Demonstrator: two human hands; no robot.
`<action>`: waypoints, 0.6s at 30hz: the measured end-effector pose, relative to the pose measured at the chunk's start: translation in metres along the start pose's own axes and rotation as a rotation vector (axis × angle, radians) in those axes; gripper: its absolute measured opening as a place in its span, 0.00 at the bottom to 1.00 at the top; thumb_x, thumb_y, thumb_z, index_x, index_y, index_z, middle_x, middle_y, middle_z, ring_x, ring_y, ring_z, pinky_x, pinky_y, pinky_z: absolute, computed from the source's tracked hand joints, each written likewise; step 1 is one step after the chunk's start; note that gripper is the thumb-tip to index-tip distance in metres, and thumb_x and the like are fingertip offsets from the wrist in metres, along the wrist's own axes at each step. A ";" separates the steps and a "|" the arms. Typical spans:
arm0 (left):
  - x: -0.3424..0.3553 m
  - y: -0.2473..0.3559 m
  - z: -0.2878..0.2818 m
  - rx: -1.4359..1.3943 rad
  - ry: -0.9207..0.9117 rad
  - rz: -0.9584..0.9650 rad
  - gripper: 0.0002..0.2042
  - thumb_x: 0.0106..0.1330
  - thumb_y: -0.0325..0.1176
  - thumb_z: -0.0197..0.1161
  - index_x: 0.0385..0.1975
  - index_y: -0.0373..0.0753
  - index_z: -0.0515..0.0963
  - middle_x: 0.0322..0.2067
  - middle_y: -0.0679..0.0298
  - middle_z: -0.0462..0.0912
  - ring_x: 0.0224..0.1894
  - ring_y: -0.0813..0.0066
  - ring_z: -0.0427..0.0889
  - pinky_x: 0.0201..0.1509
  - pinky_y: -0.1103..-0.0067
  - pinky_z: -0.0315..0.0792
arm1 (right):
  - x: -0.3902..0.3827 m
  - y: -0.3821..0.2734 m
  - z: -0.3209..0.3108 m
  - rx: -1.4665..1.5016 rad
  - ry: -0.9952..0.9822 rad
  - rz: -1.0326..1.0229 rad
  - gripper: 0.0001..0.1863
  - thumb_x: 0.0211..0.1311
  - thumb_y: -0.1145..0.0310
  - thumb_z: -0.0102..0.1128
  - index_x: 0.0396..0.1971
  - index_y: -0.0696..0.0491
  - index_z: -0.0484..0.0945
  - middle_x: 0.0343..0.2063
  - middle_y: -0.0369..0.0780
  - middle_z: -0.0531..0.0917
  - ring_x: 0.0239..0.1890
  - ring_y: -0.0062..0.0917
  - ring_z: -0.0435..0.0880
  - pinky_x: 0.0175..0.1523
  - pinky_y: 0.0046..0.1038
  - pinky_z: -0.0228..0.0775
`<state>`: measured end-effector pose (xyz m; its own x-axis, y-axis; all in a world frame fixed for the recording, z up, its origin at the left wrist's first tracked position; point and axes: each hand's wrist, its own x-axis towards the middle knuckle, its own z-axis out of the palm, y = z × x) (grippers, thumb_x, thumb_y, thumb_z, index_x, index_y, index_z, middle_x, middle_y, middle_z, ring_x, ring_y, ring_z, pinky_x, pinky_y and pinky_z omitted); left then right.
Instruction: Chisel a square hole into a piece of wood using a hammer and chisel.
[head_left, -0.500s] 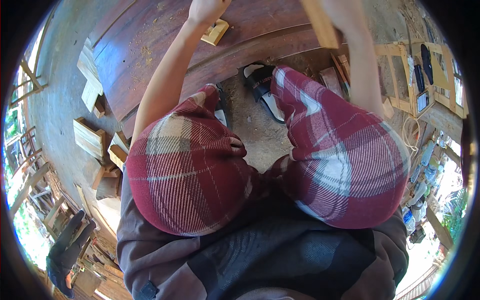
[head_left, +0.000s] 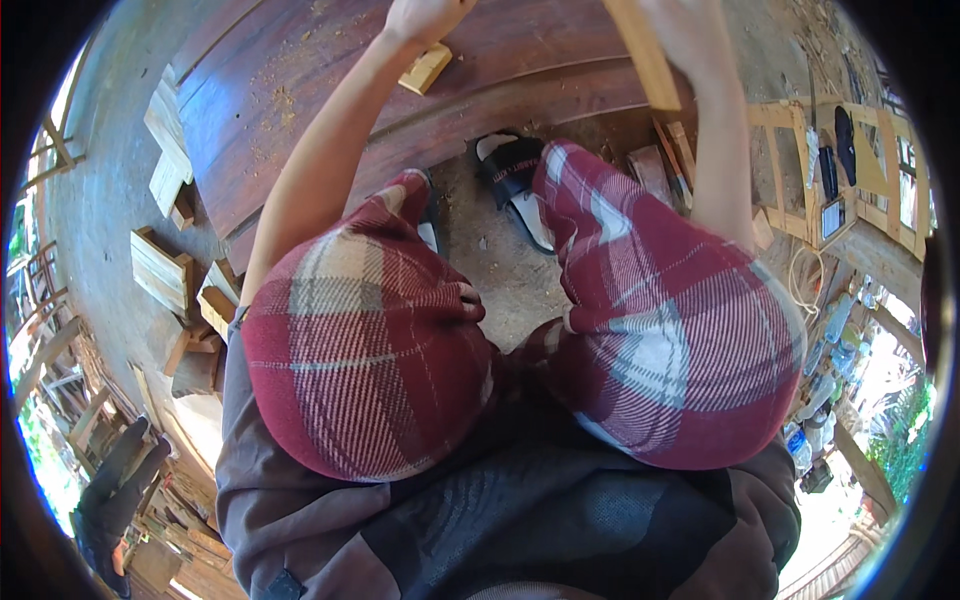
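Note:
Both of my hands reach over a low, reddish-brown wooden table at the top of the view. My left hand (head_left: 428, 18) is curled, but its fingers run out of the picture, so what it may hold is hidden. Just below it, a small pale wood block (head_left: 426, 68) rests on the tabletop (head_left: 330, 85). My right hand (head_left: 692, 35) is against a light wooden strip (head_left: 645, 58) and appears to grip it. The strip's near end points toward me; its far end is cut off by the upper edge.
Wood shavings (head_left: 285, 105) lie on the tabletop. Offcuts (head_left: 165, 270) sit on the floor at the left. My sandalled foot (head_left: 520, 180) is by the table's near edge. A wooden frame (head_left: 790, 160) with hanging tools and a phone (head_left: 832, 218) stands at the right.
The wooden strip has shifted slightly nearer and to the right relative to the table. My left hand has moved a little right. The whole view has shifted slightly.

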<state>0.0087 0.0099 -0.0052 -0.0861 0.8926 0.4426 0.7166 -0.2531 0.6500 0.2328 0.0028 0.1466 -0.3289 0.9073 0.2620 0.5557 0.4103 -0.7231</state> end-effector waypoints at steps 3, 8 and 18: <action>0.001 0.004 -0.002 -0.052 0.036 0.055 0.23 0.67 0.36 0.59 0.53 0.29 0.59 0.28 0.37 0.80 0.31 0.37 0.82 0.28 0.57 0.76 | -0.003 -0.005 -0.008 0.196 0.062 0.025 0.38 0.63 0.52 0.63 0.64 0.64 0.67 0.39 0.40 0.83 0.38 0.19 0.81 0.45 0.20 0.70; -0.018 -0.020 -0.017 0.057 -0.013 -0.025 0.23 0.67 0.37 0.59 0.53 0.31 0.59 0.28 0.37 0.80 0.31 0.36 0.82 0.29 0.56 0.75 | -0.011 0.024 0.051 0.159 0.025 -0.085 0.37 0.64 0.54 0.62 0.65 0.64 0.65 0.40 0.42 0.83 0.39 0.21 0.80 0.46 0.23 0.71; -0.004 -0.005 -0.001 0.019 -0.058 -0.025 0.21 0.67 0.38 0.60 0.51 0.32 0.60 0.27 0.40 0.79 0.30 0.37 0.81 0.28 0.56 0.74 | -0.008 0.020 0.027 0.131 -0.038 0.143 0.42 0.64 0.49 0.60 0.68 0.62 0.58 0.56 0.52 0.77 0.57 0.31 0.77 0.61 0.26 0.64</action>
<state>0.0049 0.0071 -0.0100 -0.0640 0.9189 0.3892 0.7275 -0.2240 0.6485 0.2259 0.0015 0.1128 -0.2838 0.9504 0.1275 0.4960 0.2594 -0.8287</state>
